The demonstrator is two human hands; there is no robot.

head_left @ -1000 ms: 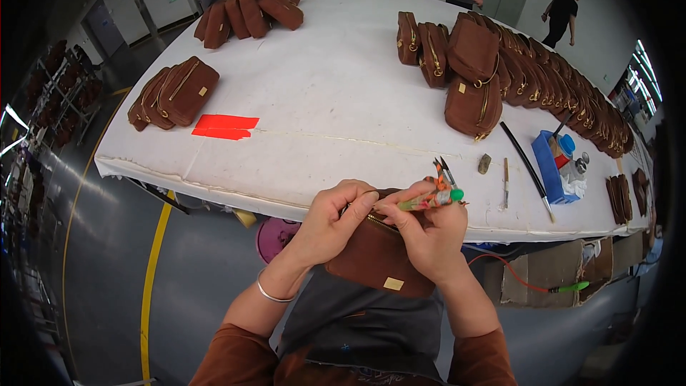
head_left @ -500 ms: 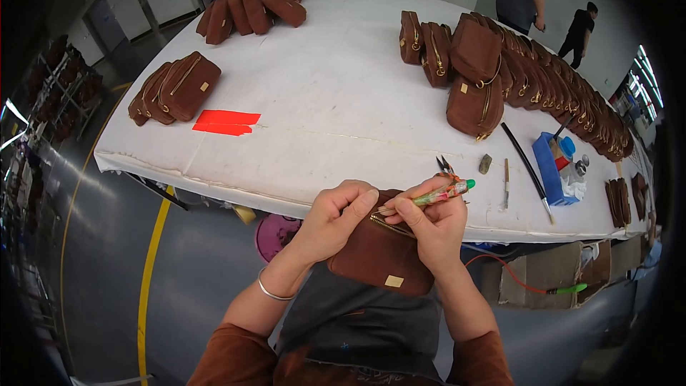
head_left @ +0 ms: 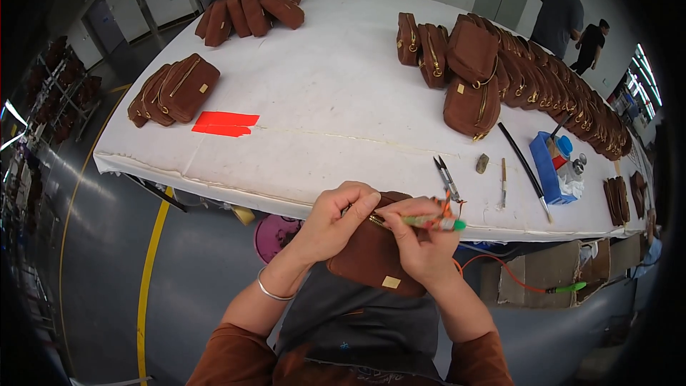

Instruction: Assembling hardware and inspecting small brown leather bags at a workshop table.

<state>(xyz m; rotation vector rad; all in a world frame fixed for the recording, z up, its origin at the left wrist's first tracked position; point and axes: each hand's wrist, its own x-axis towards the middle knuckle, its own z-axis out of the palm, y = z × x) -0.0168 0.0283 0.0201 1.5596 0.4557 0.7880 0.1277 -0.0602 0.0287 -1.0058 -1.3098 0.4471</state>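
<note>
My left hand (head_left: 334, 223) is closed on a small brown zippered bag (head_left: 368, 261), which rests against my apron below the table edge. The thumb presses by the brass zipper (head_left: 379, 221). Slightly blurred, my right hand (head_left: 427, 249) pinches a slim pen-like tool (head_left: 423, 221) with a patterned body and a green end. Its tip is hidden among my fingers beside the zipper. A gold-coloured plate (head_left: 391, 282) sits near the bag's lower corner. Just beyond my right hand, thread snips (head_left: 446, 175) with orange handles lie on the table.
Brown bags are piled at the right (head_left: 529, 68) and left (head_left: 187, 86) of the white table (head_left: 321, 64). Nearby are a stone-like lump (head_left: 482, 164), a thin stick (head_left: 504, 184), a black-handled brush (head_left: 522, 161) and a blue tray (head_left: 544, 164). Two people (head_left: 557, 18) stand beyond.
My right hand has shifted slightly down and left along the zipper, tilting the tool's green end lower. The snips are more exposed. Both people in the background have moved right.
</note>
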